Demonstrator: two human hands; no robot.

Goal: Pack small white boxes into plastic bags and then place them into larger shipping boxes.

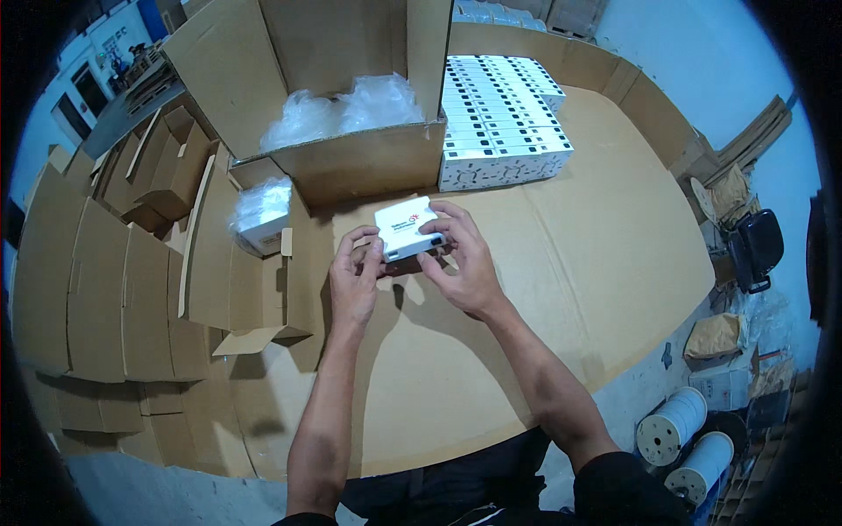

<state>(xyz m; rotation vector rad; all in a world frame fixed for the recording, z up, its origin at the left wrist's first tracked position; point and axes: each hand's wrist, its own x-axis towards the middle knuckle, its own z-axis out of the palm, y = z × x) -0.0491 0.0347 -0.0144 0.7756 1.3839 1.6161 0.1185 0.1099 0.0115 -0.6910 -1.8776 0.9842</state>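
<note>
Between my two hands, above the cardboard-covered table (544, 272), is a small white box (402, 221) with dark and red print on its top and a dark square at one corner. My left hand (355, 272) grips its left side with thumb and fingers. My right hand (460, 259) holds the right side, its fingers resting over the top and its thumb at the near edge. To the left of my left hand, an open carton (250, 289) holds bubble-wrapped white boxes (263, 215). What lies under the held box is hidden.
Beyond my hands stands a big open carton (360, 167) with clear bubble wrap (351, 110) in it. Stacked white boxes (504, 131) sit right of it. Several brown cartons (96, 280) line the left side. White spools (671, 425) stand on the floor at lower right, near a black chair (756, 250).
</note>
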